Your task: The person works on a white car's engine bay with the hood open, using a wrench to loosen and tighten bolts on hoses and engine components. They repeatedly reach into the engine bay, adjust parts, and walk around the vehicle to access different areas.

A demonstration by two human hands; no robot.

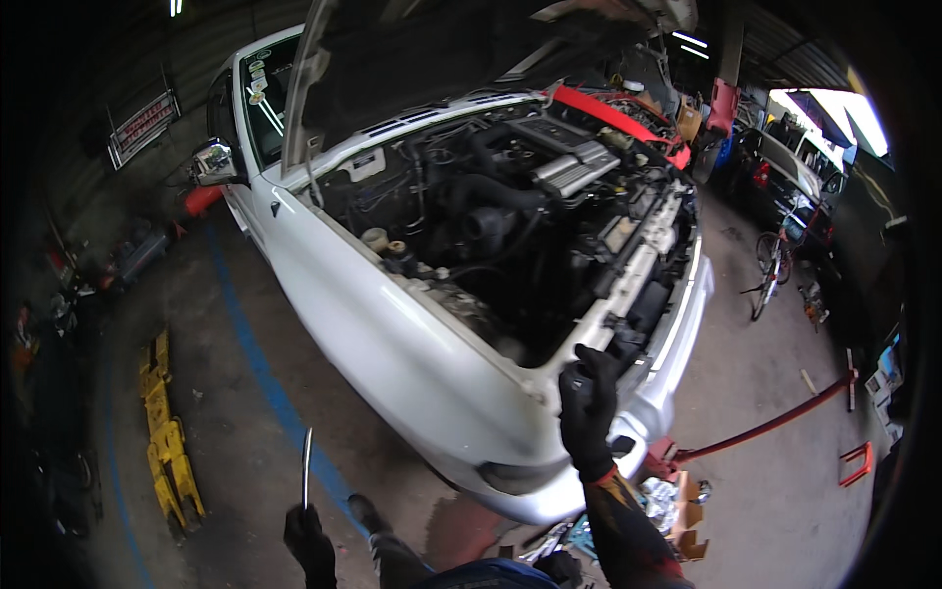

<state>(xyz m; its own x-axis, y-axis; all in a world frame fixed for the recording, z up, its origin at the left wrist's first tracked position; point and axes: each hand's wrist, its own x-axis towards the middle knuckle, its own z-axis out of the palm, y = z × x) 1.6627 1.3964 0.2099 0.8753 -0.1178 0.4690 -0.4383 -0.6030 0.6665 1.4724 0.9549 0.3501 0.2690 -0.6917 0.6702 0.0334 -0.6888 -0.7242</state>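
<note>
My left hand (310,542), in a black glove, is closed around a slim shiny metal rod (308,461) that stands upright above the fist. Its lower end is hidden in the glove, so I cannot tell the kind of tool. My right hand (588,404), also gloved in black, is at the front corner of a white vehicle's engine bay (510,226), against the front panel (628,265). Its fingers look curled; what they grip, if anything, does not show. The raised hood (422,49) hangs over the engine and its silver-ribbed cover (577,169).
A red jack with a long handle (775,420) lies by the front bumper. An open cardboard box (693,520) and tools are on the floor near my right arm. Yellow metal lift arms (165,432) lie on the left. A bicycle (771,267) stands at the right.
</note>
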